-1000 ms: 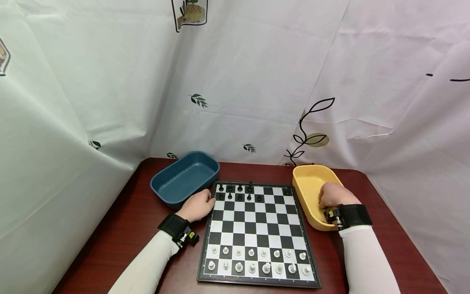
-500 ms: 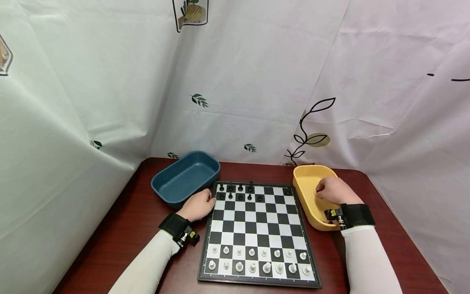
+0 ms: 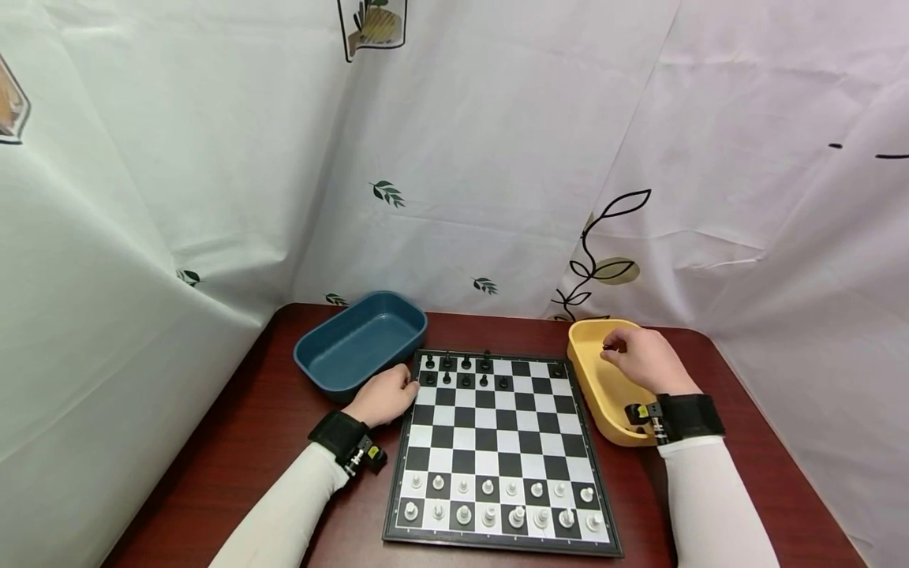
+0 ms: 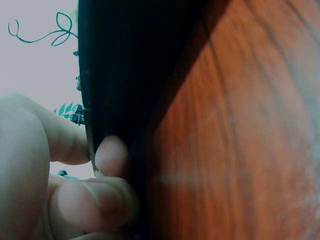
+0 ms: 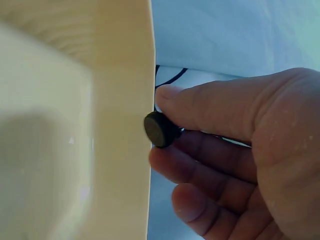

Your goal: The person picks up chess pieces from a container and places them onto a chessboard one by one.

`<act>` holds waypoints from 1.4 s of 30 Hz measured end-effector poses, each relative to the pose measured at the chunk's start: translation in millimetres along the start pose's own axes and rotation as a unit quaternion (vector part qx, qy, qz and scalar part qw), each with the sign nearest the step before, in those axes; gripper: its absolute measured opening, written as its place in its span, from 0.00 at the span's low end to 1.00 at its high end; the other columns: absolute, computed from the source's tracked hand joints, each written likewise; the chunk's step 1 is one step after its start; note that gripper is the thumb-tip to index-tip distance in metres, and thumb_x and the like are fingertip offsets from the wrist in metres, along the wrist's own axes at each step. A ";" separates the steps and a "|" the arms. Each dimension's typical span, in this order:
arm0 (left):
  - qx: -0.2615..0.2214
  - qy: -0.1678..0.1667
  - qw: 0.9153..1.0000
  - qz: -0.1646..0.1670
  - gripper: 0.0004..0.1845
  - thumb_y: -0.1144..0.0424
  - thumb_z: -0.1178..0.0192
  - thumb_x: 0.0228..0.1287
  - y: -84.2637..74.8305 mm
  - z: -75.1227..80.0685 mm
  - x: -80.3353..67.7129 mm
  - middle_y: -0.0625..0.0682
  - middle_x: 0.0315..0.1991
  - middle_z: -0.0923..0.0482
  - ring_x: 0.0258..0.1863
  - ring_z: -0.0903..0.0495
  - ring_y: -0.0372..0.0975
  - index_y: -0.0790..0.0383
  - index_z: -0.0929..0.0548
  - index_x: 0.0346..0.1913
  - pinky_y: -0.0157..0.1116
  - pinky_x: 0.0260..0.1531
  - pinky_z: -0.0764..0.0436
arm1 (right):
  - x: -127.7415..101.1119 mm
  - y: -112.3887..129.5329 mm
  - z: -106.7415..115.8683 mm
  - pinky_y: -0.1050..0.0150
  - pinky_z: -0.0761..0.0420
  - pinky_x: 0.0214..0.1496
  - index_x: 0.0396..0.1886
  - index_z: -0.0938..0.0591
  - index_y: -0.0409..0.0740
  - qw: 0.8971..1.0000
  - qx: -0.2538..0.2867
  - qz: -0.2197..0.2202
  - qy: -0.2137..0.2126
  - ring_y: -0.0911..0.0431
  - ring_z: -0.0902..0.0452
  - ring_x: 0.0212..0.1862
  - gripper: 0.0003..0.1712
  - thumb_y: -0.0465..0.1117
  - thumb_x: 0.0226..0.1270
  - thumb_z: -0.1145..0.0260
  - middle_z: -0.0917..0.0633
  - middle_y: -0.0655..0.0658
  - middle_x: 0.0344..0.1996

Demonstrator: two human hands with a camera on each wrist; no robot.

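Observation:
My right hand (image 3: 648, 363), raised over the far part of the yellow tub (image 3: 591, 379), pinches a black chess piece (image 5: 159, 130) between thumb and fingers. Its round base faces the camera in the right wrist view. At the far left side of the chessboard (image 3: 474, 440), my left hand (image 3: 382, 396) holds the board's edge, with fingertips against the dark side in the left wrist view. Several black pieces (image 3: 465, 380) stand in the two far rows, mostly on the left; a lone one (image 3: 557, 371) is at the far right corner. White pieces (image 3: 464, 514) fill the two near rows.
A blue tub (image 3: 358, 347) stands behind my left hand, close to the board's far left corner. Small dark things (image 3: 639, 431) lie at the near end of the yellow tub. White patterned cloth (image 3: 483, 158) hangs behind the dark red table (image 3: 234, 442).
My right hand has lifted from inside the yellow tub and shifted up and slightly left, a black chess piece now showing in its fingers. The left hand keeps its place on the board.

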State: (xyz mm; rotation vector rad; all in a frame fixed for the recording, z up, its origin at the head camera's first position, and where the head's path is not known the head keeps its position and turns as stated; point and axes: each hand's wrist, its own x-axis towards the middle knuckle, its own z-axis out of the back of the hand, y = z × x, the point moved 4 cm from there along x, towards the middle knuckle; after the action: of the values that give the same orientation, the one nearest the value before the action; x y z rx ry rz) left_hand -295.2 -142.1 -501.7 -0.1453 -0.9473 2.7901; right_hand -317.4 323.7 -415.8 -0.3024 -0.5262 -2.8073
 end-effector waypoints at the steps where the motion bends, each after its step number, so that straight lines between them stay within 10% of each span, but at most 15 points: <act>1: 0.000 0.001 1.000 0.001 0.12 0.56 0.42 0.85 0.1 -0.3 0.2 0.51 0.22 0.25 0.13 0.24 0.43 0.56 0.23 0.39 0.41 0.18 0.26 | -0.2 0.9 0.4 0.43 0.17 0.47 0.43 0.09 0.40 1.000 0.000 0.002 -0.005 0.46 0.14 0.40 0.07 0.38 0.70 0.20 0.09 0.44 0.36; 27: -0.003 0.002 1.000 0.005 0.12 0.56 0.42 0.85 0.9 -0.1 0.8 0.52 0.23 0.25 0.13 0.24 0.43 0.56 0.23 0.39 0.41 0.19 0.27 | 6.0 59.2 -2.8 0.52 0.20 0.40 0.43 0.08 0.46 0.994 -0.003 0.078 -0.075 0.52 0.18 0.35 0.07 0.37 0.67 0.17 0.13 0.50 0.32; 42: 0.003 -0.003 1.000 0.002 0.12 0.56 0.42 0.85 -4.5 1.8 -1.9 0.51 0.22 0.25 0.14 0.24 0.43 0.56 0.24 0.38 0.41 0.20 0.27 | 5.8 87.3 -17.9 0.53 0.21 0.37 0.42 0.09 0.41 0.995 0.052 0.024 -0.083 0.52 0.21 0.30 0.08 0.38 0.70 0.18 0.08 0.43 0.36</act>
State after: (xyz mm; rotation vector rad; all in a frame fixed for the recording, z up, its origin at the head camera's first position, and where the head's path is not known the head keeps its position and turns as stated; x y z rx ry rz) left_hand -292.9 -140.0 -497.4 -0.1389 -0.9395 2.7986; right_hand -299.6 237.2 -402.4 -0.5209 -0.6902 -2.7115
